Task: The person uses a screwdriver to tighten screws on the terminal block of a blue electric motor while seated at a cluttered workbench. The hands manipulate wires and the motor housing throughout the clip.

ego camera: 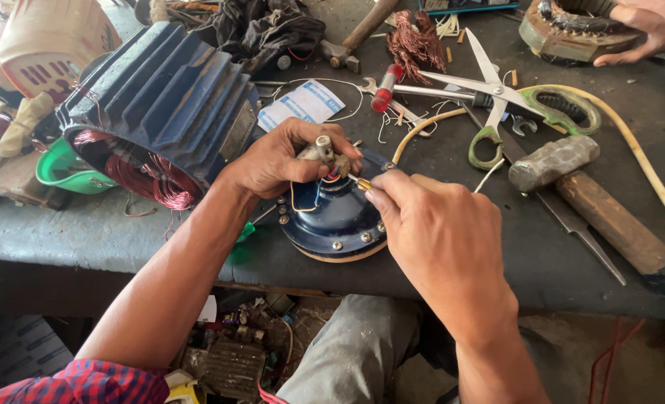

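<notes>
landmark: round blue motor cover [332, 221], at bench [85, 232] near edge
left hand [284, 161]: closed round the metal shaft stub [322, 147] atop the cover
right hand [441, 232]: pinching a thin yellow-tipped tool [362, 182], tip at coloured wires [331, 178] beside the shaft
right of cover: scissors [497, 97], hammer [586, 198]
left of cover: finned blue motor housing [160, 97] with copper windings
risk: tool tip likely slips, nicks wire insulation; cover overhangs edge, could tip off

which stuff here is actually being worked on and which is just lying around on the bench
In hand:
- round blue motor cover with coloured wires
- its metal shaft, gripped by the left hand
- small yellow-tipped tool, pinched in the right hand

Lying about:
- scissors
- hammer
- blue finned motor housing
- red-handled screwdriver
- copper wire bundle
- another person's hand on a stator
</notes>
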